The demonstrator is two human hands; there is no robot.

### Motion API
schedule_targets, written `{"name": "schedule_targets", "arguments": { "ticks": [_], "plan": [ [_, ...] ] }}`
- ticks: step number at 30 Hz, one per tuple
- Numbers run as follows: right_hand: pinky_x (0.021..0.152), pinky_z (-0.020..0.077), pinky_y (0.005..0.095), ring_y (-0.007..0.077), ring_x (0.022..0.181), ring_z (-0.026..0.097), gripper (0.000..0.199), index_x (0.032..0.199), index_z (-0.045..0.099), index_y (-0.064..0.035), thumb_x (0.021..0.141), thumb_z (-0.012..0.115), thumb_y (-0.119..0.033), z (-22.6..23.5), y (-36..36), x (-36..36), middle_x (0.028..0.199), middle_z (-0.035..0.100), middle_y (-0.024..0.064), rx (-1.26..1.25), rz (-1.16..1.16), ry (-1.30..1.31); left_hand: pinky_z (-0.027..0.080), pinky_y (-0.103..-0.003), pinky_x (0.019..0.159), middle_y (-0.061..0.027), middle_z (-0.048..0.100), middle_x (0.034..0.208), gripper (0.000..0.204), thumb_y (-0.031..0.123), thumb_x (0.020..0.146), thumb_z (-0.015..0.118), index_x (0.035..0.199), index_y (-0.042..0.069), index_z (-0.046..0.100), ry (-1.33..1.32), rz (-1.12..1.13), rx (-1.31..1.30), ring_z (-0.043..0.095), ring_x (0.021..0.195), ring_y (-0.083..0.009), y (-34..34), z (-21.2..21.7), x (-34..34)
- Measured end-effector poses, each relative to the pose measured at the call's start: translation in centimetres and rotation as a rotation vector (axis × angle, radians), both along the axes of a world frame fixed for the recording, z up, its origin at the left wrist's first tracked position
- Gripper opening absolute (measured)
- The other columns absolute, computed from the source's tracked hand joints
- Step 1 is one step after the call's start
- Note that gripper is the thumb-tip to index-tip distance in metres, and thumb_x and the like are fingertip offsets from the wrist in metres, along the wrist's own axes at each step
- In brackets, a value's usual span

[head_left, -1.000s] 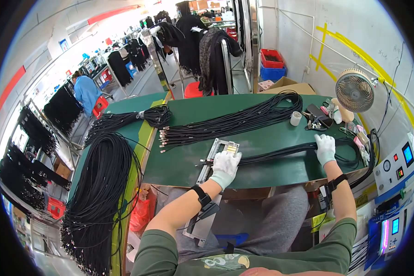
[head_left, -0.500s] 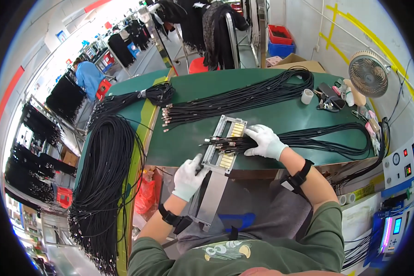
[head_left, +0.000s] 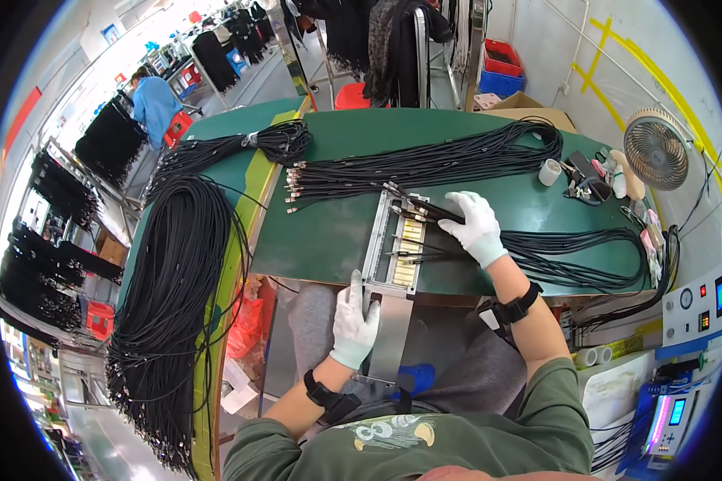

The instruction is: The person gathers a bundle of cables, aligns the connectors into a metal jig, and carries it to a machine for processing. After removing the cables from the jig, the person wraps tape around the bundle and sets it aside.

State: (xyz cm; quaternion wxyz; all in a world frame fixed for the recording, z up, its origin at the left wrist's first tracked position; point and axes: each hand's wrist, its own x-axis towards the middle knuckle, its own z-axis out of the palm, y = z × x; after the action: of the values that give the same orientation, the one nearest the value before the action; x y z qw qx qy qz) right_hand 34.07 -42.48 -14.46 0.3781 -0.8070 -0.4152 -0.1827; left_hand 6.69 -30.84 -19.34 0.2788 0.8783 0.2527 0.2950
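The metal frame (head_left: 374, 244) lies on the green bench (head_left: 317, 244), at the bench's near edge. It has a row of yellow blocks (head_left: 410, 232) in it. The ends of some thin black cables (head_left: 433, 209) lie across the frame, and the cables run off to its right and bend in a big loop. The right hand (head_left: 473, 230), in a white glove, is curved over these cables, just right of the frame. I cannot tell if it squeezes them. The left hand (head_left: 355, 325), gloved too, is at the frame's near left corner. Its pointing finger is straight and touches the corner, and its thumb is apart from it. I cannot tell if they pinch the frame. Behind the frame lies a long bunch of black cables (head_left: 425, 167) with silvery tips. Well to the left of the frame is a big black cable pile (head_left: 178, 256).
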Motion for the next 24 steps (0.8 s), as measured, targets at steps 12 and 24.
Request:
{"name": "schedule_targets", "arguments": {
  "ticks": [12, 24],
  "plan": [
    [0.075, 0.0471, 0.0406, 0.027, 0.085, 0.059, 0.015, 0.085, 0.065, -0.0136, 0.078, 0.075, -0.023, -0.6, -0.1, -2.4, 0.083, 0.061, 0.0034, -0.23, 0.241, -0.14, 0.047, -0.041, 0.092, -0.0104, 0.066, 0.106, 0.022, 0.017, 0.084, 0.073, 0.103, 0.007, 0.074, -0.123, -0.1, 0.173, 0.059, 0.105, -0.031, 6.6, 3.8, 5.3],
    [0.078, 0.0446, 0.0382, 0.0265, 0.089, 0.058, 0.014, 0.087, 0.066, -0.0128, 0.079, 0.073, -0.022, 0.6, -0.1, -3.7, 0.086, 0.062, 0.0043, -0.363, 0.174, -0.149, 0.047, -0.041, 0.093, -0.0106, 0.068, 0.106, 0.016, 0.022, 0.085, 0.072, 0.092, 0.007, 0.073, -0.168, -0.222, 0.1, 0.06, 0.106, -0.0313, 6.2, 2.1, 5.7]
  ]
}}
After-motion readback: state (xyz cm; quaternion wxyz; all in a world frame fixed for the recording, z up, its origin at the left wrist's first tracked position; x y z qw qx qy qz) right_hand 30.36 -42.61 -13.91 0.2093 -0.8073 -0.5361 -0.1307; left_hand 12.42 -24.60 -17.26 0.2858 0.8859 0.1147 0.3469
